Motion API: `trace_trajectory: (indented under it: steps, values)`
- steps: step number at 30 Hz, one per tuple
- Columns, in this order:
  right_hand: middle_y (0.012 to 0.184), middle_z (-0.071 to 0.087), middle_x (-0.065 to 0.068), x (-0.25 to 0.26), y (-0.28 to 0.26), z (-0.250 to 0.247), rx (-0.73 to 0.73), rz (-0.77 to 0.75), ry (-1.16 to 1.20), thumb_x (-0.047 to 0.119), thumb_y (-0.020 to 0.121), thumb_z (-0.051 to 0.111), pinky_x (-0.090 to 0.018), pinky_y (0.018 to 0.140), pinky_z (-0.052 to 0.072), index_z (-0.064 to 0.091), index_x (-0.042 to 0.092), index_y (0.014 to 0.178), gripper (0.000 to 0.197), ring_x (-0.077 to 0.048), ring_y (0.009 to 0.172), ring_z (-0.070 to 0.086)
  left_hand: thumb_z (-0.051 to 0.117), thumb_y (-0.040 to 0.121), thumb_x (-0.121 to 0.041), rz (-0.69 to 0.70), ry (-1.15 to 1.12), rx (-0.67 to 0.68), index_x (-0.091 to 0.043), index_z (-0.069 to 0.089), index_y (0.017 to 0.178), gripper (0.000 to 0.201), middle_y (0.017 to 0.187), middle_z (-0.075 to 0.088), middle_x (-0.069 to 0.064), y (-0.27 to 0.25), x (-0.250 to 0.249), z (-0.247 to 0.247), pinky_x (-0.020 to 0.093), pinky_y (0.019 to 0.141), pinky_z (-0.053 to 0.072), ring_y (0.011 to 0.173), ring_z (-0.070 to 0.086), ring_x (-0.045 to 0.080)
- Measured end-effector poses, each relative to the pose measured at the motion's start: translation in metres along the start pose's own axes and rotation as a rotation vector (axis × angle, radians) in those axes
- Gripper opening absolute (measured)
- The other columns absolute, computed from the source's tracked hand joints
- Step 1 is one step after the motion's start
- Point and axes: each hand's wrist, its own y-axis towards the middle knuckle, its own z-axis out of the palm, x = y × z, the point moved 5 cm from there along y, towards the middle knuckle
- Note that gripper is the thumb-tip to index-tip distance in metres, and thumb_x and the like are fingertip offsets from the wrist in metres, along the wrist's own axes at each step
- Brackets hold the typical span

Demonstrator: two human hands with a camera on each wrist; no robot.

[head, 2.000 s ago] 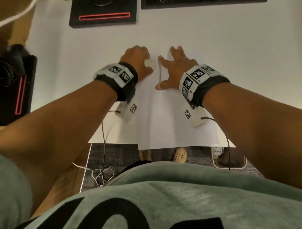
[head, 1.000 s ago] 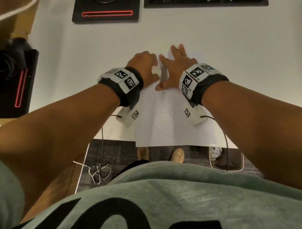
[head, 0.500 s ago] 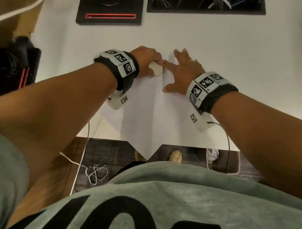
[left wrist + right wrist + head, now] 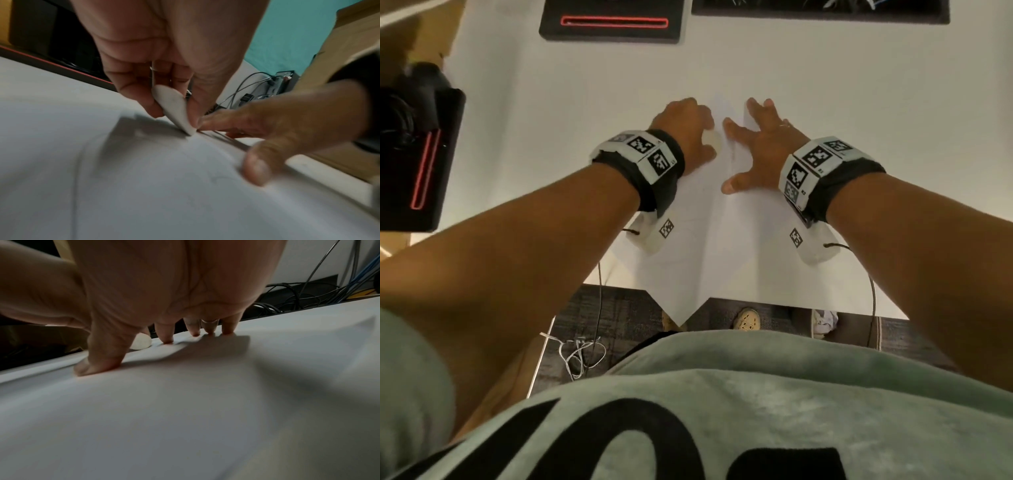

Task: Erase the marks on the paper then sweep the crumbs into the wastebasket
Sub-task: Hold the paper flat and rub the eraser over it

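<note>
A white sheet of paper (image 4: 709, 246) lies turned at an angle on the white table (image 4: 571, 113), one corner hanging over the near edge. Faint pencil lines cross the paper (image 4: 144, 178). My left hand (image 4: 688, 133) pinches a white eraser (image 4: 711, 139) and presses its tip to the sheet; the eraser (image 4: 174, 108) sits between thumb and fingers. My right hand (image 4: 760, 150) lies spread on the paper, fingertips (image 4: 167, 340) and thumb pressing it down. The eraser (image 4: 141, 342) shows just past the right thumb. A wastebasket (image 4: 859, 329) stands on the floor below the table's near right edge.
Two black trays with red trim sit at the far edge (image 4: 613, 20) and far left (image 4: 417, 164). A dark panel with cables (image 4: 822, 10) lies at the back right. Loose white cord (image 4: 582, 353) lies on the floor by my shoes (image 4: 748, 318).
The paper has been rotated from square to diagonal, so a corner now overhangs the near edge. My left hand with the eraser has kept rubbing near the sheet's top beside the right hand.
</note>
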Motion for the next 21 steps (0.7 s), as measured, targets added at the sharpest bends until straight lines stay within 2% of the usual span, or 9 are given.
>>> trace_trajectory:
  steps: [3,8,12,16,19,21]
  values:
    - [0.161,-0.02,-0.009,-0.001,0.002,0.001,-0.005,0.003,-0.009,0.072,0.073,0.062,-0.047,0.12,0.002,-0.004,0.031,0.155,0.113,-0.031,0.147,-0.019,0.066,0.083,-0.032,0.038,-0.001,0.058,-0.014,0.054,0.125,0.048,0.125,0.051,0.009,-0.011,-0.006,0.014,0.035,0.094,0.042,0.116,0.049,0.027]
    - [0.161,-0.02,-0.009,0.0,0.003,0.0,-0.005,0.011,-0.019,0.072,0.072,0.063,-0.047,0.12,0.003,-0.005,0.03,0.155,0.115,-0.031,0.148,-0.018,0.064,0.085,-0.031,-0.03,0.002,-0.021,-0.013,0.054,0.126,0.046,0.128,0.049,0.01,-0.004,-0.004,0.001,0.034,0.094,0.039,0.119,0.046,0.029]
    - [0.161,-0.02,-0.01,-0.001,0.005,0.001,-0.003,0.007,-0.024,0.073,0.07,0.064,-0.048,0.12,0.003,-0.005,0.03,0.155,0.118,-0.033,0.148,-0.017,0.064,0.084,-0.032,0.003,0.016,0.044,-0.015,0.054,0.125,0.046,0.126,0.05,0.008,-0.013,-0.008,0.013,0.033,0.09,0.039,0.117,0.048,0.027]
    - [0.161,-0.021,-0.009,0.0,0.003,0.0,0.009,0.009,-0.041,0.073,0.068,0.066,-0.048,0.12,0.004,-0.006,0.03,0.154,0.12,-0.033,0.147,-0.018,0.063,0.085,-0.032,-0.047,0.036,-0.018,-0.014,0.054,0.126,0.045,0.129,0.048,0.01,-0.002,-0.008,-0.005,0.035,0.095,0.038,0.121,0.045,0.029]
    - [0.161,-0.021,-0.01,-0.001,0.004,-0.001,0.008,0.0,-0.047,0.073,0.068,0.066,-0.049,0.121,0.006,-0.007,0.029,0.154,0.122,-0.034,0.147,-0.018,0.065,0.084,-0.032,-0.006,0.043,0.059,-0.015,0.054,0.125,0.046,0.126,0.051,0.008,-0.015,-0.012,0.01,0.033,0.092,0.04,0.118,0.049,0.026]
    - [0.161,-0.02,-0.01,0.0,0.004,0.0,0.006,-0.001,-0.048,0.073,0.068,0.065,-0.049,0.121,0.006,-0.007,0.028,0.154,0.121,-0.034,0.147,-0.017,0.064,0.084,-0.032,-0.008,0.038,0.059,-0.016,0.055,0.125,0.045,0.126,0.051,0.007,-0.015,-0.011,0.011,0.032,0.09,0.04,0.117,0.049,0.026]
